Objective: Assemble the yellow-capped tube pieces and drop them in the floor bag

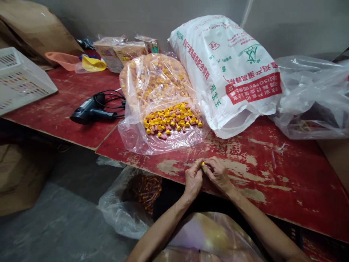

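Observation:
Over the red table's front edge, my left hand (194, 177) and my right hand (218, 174) meet with their fingers pinched together. Between the fingertips shows a bit of yellow, the cap of a small yellow-capped tube (203, 164); the rest of it is hidden by the fingers. Just beyond lies a clear plastic bag (136, 140), its mouth toward me. Many loose yellow-capped tubes (171, 120) with reddish patterned bodies spill at its opening, and more fill the bag behind.
A white printed sack (226, 72) leans right of the bag, beside another clear bag (308, 94). Left are a heat gun (92, 110) with its cord, a white plastic crate (24, 80) and an orange scoop (64, 61). Below the table edge sits an open bag (117, 207) of small pieces.

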The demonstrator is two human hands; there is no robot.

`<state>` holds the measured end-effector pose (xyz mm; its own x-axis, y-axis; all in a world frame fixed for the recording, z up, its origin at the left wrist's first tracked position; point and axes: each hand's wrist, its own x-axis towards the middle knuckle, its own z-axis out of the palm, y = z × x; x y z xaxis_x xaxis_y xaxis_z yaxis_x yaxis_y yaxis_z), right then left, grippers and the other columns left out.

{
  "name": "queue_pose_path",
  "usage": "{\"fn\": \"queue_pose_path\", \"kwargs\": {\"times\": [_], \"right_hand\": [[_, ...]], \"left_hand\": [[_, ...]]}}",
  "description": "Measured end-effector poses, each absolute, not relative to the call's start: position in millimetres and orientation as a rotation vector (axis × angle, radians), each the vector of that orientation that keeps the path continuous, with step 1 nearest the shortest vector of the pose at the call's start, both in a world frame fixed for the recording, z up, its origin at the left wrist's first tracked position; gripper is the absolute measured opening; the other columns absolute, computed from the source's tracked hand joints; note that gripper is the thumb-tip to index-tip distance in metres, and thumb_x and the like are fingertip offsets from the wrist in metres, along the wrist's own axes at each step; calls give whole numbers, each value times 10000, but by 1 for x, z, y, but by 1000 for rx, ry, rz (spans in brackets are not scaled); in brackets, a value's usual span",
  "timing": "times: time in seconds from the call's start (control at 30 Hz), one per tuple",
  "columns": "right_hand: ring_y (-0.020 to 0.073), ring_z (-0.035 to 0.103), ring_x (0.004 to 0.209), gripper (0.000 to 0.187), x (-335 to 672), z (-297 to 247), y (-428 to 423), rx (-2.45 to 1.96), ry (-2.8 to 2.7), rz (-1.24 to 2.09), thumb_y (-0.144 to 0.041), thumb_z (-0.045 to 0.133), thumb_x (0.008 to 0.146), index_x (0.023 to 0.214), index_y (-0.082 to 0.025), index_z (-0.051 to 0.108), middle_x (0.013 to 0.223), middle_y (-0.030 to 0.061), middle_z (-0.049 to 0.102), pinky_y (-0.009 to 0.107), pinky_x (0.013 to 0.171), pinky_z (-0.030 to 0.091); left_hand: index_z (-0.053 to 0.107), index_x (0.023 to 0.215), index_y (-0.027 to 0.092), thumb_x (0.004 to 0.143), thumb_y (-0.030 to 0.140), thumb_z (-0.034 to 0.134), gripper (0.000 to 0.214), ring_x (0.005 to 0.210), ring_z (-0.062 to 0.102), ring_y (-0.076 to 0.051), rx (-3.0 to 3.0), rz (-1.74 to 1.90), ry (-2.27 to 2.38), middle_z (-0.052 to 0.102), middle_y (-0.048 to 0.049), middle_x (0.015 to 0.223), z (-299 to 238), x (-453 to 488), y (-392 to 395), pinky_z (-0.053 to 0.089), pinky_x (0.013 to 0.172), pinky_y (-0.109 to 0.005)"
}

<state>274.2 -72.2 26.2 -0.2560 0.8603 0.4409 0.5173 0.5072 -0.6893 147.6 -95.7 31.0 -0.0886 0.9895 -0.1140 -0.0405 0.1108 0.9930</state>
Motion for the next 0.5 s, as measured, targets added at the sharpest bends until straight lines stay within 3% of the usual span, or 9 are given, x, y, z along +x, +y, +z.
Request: {"fn": "queue_pose_path", "kwargs": {"times": [0.13, 0.2, 0.33, 0.5], "right_hand": [[174, 582, 732, 117, 272, 25, -58, -1163, -1944, 645, -271, 492, 903, 894, -216, 595, 805, 38, 581, 300, 641, 486], [189, 593, 799, 148, 274, 24, -47, -1121, -2006, 639, -286, 468, 920, 952, -214, 594, 879, 57, 596, 317, 695, 497], [233, 576, 921, 229, 283, 20, -33, -1156, -2145, 342, -241, 410, 932, 1078, -203, 582, 1034, 113, 590, 381, 803, 482], [249, 558, 980, 264, 311, 17, -26, -1267, -2153, 138, -220, 437, 908, 1124, -198, 588, 1073, 126, 599, 413, 841, 457]], "left_hand": [[660, 1109, 180, 742, 98, 469, 422, 1041, 641, -217, 1224, 1171, 1310, 697, -63, 1089, 32, 138, -82, 475, 977, -399], [645, 1126, 187, 765, 117, 478, 404, 1048, 633, -220, 1380, 1182, 1398, 685, -75, 1108, 37, 127, -72, 485, 956, -385], [651, 1013, 162, 838, 187, 448, 269, 885, 638, -238, 1629, 1220, 1934, 679, -109, 925, 53, 83, -40, 496, 841, -384], [605, 990, 75, 846, 257, 442, 283, 978, 572, -345, 1717, 911, 2502, 576, -233, 1082, 52, 24, 28, 458, 816, -459]]}}
